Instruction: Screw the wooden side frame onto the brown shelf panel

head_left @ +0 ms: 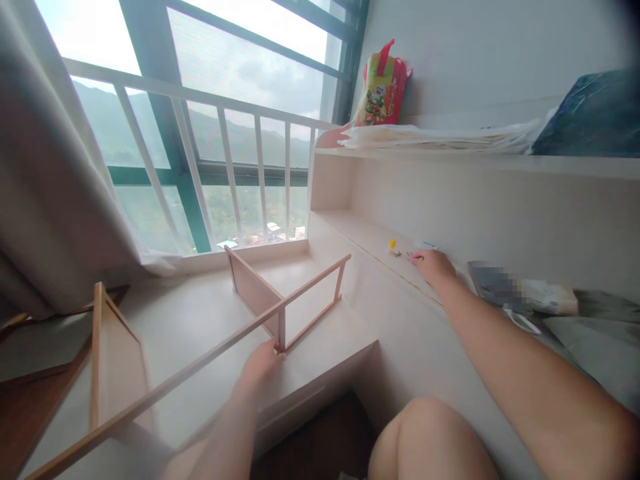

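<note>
A light wooden frame [315, 285] with long thin rails and upright panels stands on the white desktop. My left hand [263, 363] is closed around the lower end of its middle panel [257, 297], with the fingers partly hidden behind the wood. Over on the right, my right hand [436, 267] reaches to the back of the desk, its fingertips pinched together at some small metal pieces that look like screws [399, 253]. Whether one is between the fingers is too small to tell. A small yellow-topped item [393, 245] lies just left of these fingertips.
Another wooden panel [117, 360] rises at the frame's left end. A dark flat item [493, 283] and a white packet [550, 297] lie right of my right hand. A shelf [450, 155] overhangs the back, bearing a red bag [383, 87]. A white railing [225, 140] borders the window.
</note>
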Demonstrator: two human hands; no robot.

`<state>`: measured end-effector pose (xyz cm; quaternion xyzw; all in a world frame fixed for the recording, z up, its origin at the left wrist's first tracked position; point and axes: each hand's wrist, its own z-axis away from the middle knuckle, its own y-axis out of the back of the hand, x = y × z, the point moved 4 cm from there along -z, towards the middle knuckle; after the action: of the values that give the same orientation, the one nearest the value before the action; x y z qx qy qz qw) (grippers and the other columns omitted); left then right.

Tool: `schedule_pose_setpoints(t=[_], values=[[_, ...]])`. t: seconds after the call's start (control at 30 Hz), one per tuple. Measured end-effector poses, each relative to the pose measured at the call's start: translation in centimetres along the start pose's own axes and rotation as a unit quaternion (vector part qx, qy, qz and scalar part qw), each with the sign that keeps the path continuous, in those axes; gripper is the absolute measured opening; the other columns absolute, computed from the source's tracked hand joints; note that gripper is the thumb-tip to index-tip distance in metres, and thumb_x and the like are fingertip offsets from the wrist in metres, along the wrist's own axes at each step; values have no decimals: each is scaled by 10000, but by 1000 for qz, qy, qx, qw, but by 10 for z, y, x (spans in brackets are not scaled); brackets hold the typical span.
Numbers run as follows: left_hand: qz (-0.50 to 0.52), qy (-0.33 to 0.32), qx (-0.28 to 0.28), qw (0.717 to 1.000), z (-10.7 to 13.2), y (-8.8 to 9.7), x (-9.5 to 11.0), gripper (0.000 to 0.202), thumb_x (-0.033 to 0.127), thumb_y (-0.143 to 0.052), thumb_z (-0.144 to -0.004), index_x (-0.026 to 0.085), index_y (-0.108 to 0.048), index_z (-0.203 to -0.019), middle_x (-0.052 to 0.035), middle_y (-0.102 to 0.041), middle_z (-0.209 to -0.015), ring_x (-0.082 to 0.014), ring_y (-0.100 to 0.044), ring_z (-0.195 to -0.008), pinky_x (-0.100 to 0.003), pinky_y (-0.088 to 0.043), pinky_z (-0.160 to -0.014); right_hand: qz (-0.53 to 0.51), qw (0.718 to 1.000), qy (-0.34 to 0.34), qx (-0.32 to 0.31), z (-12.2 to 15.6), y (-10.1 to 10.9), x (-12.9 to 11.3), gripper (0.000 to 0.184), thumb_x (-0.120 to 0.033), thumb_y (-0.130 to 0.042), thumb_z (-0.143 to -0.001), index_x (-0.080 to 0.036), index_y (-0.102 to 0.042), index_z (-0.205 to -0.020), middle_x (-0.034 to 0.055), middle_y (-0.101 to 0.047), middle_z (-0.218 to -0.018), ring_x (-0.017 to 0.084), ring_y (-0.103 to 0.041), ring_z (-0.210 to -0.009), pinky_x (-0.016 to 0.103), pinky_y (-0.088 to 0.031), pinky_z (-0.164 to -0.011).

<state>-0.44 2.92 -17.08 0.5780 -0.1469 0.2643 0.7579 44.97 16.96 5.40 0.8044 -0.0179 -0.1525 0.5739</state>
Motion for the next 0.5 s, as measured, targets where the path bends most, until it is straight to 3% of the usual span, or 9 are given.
schedule_pose_setpoints(t=[0.13,0.27,0.33,0.4,0.5], values=[[9,4,9,1000,4,1,1,232,265,-559,-778,177,-626,-982,-125,-692,-1084,-272,-616,-1034,-323,-424,-841,16,1000,13,21,-6,-4,3,219,-301,-609,-845,-155,-742,-937,171,-703,-966,261,-640,-859,330,-421,-707],[5,-4,5,1000,6,3,2,259,321,-613,-756,183,-634,-974,-112,-694,-1078,-261,-623,-1011,-304,-435,-813,-16,997,35,59,8,11,-13,269,-264,-516,-898,-80,-710,-922,218,-676,-992,226,-625,-868,326,-389,-717],[14,-2,-7,1000,7,5,2,292,363,-634,-744,182,-641,-972,-114,-689,-1090,-264,-624,-1007,-300,-442,-795,-92,988,72,100,36,24,-30,303,-326,-495,-913,-96,-688,-950,163,-691,-926,185,-619,-815,306,-387,-711],[22,-1,-19,1000,8,8,2,321,368,-654,-726,178,-645,-985,-117,-687,-1094,-268,-620,-1019,-303,-444,-798,-220,958,132,126,81,31,-52,244,-361,-567,-878,-145,-672,-922,83,-700,-846,150,-605,-710,275,-402,-675],[30,-7,-39,999,11,17,1,400,340,-683,-693,182,-643,-1058,-105,-692,-1064,-254,-632,-974,-298,-451,-791,-334,921,192,52,156,10,-87,204,-386,-622,-850,-195,-673,-897,5,-660,-722,131,-556,-605,252,-413,-620]])
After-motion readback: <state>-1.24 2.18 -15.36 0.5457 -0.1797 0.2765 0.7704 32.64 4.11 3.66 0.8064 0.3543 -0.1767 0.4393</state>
